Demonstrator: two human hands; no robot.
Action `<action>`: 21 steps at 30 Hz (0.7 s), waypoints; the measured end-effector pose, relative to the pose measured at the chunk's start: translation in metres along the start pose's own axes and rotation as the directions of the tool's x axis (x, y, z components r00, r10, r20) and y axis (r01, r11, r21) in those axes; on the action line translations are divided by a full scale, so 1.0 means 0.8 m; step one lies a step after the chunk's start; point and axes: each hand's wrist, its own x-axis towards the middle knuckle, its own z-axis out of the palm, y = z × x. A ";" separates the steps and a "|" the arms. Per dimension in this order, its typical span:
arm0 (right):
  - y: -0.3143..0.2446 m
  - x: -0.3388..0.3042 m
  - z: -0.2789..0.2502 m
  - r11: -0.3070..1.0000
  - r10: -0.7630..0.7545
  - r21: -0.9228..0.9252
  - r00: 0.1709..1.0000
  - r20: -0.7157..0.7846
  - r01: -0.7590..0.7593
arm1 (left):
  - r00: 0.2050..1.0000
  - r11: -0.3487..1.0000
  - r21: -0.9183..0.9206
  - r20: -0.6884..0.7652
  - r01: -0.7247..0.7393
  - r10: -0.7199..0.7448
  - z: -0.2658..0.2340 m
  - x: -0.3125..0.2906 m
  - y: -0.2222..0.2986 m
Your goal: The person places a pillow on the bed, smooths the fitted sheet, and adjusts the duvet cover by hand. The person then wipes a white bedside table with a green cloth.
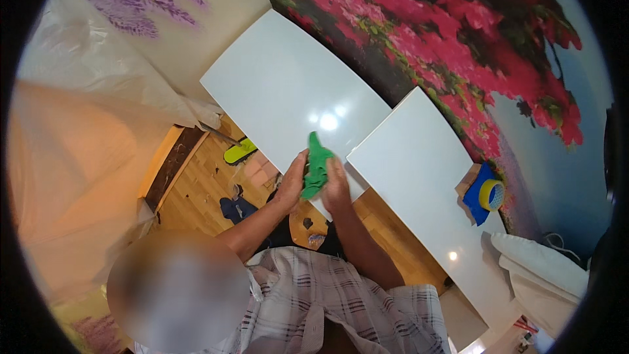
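A crumpled green cloth (317,169) is bunched between my two hands, its pointed end sticking up toward the glossy white tabletop (288,78). My left hand (293,182) is closed on the cloth's left side. On its right side my right hand (336,187) grips it too, fingers partly hidden behind the fabric. Both hands are over the near edge of the tabletop, close to where a second white surface (409,151) begins on the right. Whether the cloth touches the tabletop, I cannot tell.
On the right surface lie a yellow tape roll (491,195) and a blue cloth (480,213). A bright green broom head (240,151), dark fabric (237,210) and scraps lie on the wooden floor (190,203). Plastic sheeting (72,157) hangs at left; a flower-patterned wall (445,33) stands behind.
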 end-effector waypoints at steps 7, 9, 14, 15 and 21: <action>0.136 0.019 -0.022 0.981 0.188 0.131 0.880 -0.437 -0.145 | 0.973 0.950 0.284 0.148 0.127 -0.174 -0.125 0.085 -0.128; 0.129 0.009 -0.042 0.994 -0.069 -0.104 0.905 -0.420 0.028 | 0.938 0.973 0.155 0.280 0.168 -0.206 -0.091 0.089 -0.121; 0.150 0.006 -0.061 0.167 -0.527 -0.986 0.845 -0.095 -0.008 | 0.876 0.844 0.377 0.440 -0.382 0.200 -0.127 0.126 -0.159; 0.168 0.020 -0.079 0.059 -0.443 -0.997 0.894 -0.066 -0.044 | 0.897 0.804 0.458 0.396 -0.380 0.198 -0.143 0.135 -0.167; 0.230 0.067 -0.133 -0.302 -0.379 -0.949 0.925 0.031 -0.092 | 0.791 0.191 0.798 0.474 -0.572 0.388 -0.249 0.180 -0.151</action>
